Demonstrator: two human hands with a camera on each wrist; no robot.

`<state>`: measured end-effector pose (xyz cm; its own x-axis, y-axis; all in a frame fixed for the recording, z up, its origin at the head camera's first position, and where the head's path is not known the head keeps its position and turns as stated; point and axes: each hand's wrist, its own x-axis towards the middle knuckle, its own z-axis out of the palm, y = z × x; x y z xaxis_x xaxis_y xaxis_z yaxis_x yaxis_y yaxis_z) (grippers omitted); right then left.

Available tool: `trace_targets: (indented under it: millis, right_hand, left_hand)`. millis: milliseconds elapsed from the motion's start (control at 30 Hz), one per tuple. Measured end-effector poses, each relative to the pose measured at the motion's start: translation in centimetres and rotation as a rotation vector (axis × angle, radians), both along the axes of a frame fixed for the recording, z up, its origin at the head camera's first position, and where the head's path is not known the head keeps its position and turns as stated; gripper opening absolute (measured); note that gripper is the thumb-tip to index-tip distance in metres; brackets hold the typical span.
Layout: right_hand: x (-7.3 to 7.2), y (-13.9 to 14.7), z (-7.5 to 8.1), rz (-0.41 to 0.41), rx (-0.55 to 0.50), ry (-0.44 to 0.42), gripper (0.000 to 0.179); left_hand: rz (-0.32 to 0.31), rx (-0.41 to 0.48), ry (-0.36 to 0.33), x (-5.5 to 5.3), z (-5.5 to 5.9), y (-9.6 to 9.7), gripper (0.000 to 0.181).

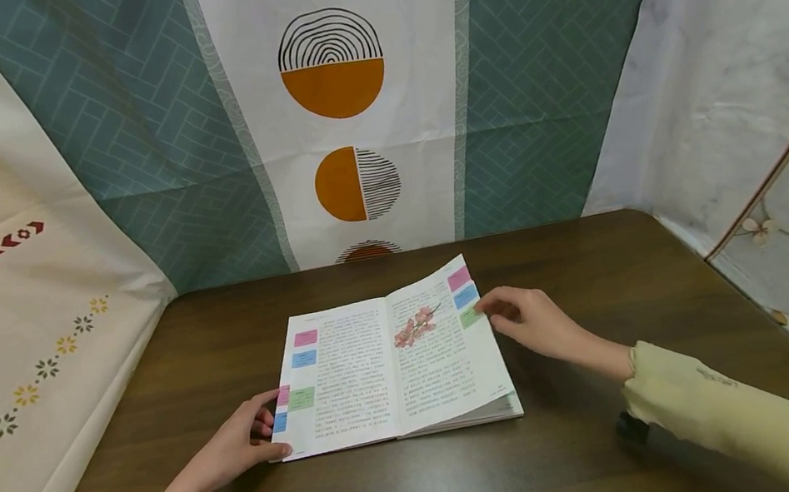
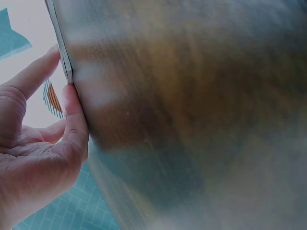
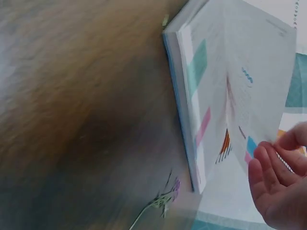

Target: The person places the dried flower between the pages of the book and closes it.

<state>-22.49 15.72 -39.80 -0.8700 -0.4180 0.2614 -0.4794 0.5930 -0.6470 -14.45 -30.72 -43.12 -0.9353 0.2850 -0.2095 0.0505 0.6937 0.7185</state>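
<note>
An open book point(image 1: 352, 378) lies on the table, with printed text and pink, blue and green tabs along its outer margins. A sprig of pink blossoms point(image 1: 417, 327) shows on the right page; whether it is printed, I cannot tell. My left hand point(image 1: 243, 435) holds the book's lower left edge, its thumb near the corner. In the left wrist view, thumb and fingers meet the thin book edge point(image 2: 62, 48). My right hand point(image 1: 529, 319) pinches the outer edge of the right page point(image 3: 261, 62), which is lifted off the pages beneath.
The dark wooden table point(image 1: 465, 480) reaches back to a teal and white patterned curtain point(image 1: 532, 92). Light patterned cloths hang at the left point(image 1: 35, 330) and right point(image 1: 766, 143). A purple flower sprig point(image 3: 163, 199) shows in the right wrist view.
</note>
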Motion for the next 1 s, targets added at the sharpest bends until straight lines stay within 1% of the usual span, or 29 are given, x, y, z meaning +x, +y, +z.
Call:
trace_targets:
  millis: [133,300,367,533,633,833,933,1000]
  right_hand:
    - [-0.4,-0.5,0.3,-0.005,-0.056,-0.033,0.023]
    - [-0.7,-1.1,0.8,-0.014,-0.099,-0.052,0.038]
    - [-0.9,-1.4,0.9,-0.034,-0.117,-0.076,0.042]
    - [-1.2,-1.8,1.6,-0.084,-0.131,-0.175,0.036]
    - [-1.3,-1.9,2.1,-0.095,-0.130,-0.232,0.032]
    - [-2.0,-2.2,2.6,-0.067,-0.165,-0.331,0.031]
    - [-2.2,-2.7,2.9,-0.052,-0.189,-0.339,0.033]
    - [-2.2,-2.9,3.2,-0.042,-0.199,-0.304,0.036]
  left_hand:
    - [-0.001,0.003,-0.001,0.1,0.0,0.0,0.090]
    - [-0.003,0.005,0.002,0.2,0.0,0.0,0.089]
    - [0.000,0.002,0.005,0.2,0.0,0.0,0.089]
    - [0.004,0.000,0.007,0.2,0.1,0.0,0.089]
    - [0.002,0.004,0.007,0.2,0.1,0.0,0.089]
    - [-0.002,0.011,0.010,0.1,0.0,-0.1,0.089]
    - [-0.003,0.017,0.005,0.1,0.0,-0.1,0.089]
    - [-0.002,0.016,0.003,0.1,0.0,0.0,0.089]
